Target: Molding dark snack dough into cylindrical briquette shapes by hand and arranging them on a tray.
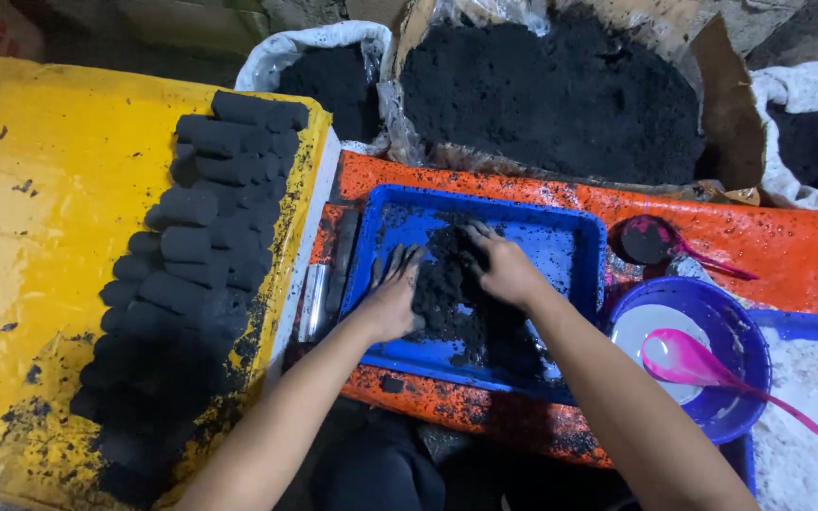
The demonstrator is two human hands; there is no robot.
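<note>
Yellow board, left side: its right edge carries stacked rows of black pressed cylinders, packed close; the rest of the board lies bare.

Open sacks of black powder, far edge: one large, two smaller beside it.

Orange board, centre to right: carries the blue tray, with little bare room around it.

Blue tray: holds a heap of damp black powder at its middle; the far right corner of the tray is nearly bare.

Left hand: fingers spread, pressed flat against the left flank of the heap; grasping nothing.

Right hand: palm down, fingers curled loosely into the heap's far side; not clenched.

Handling note, as a judgement: pushing both hands inward and low should keep the powder off the tray's rims; the near rim is close to the wrists.

Purple bowl, right of the tray: white liquid and a pink spoon inside.

Pink scoop, beyond the bowl: filled with black powder.

Metal tube, just left of the tray.
</note>
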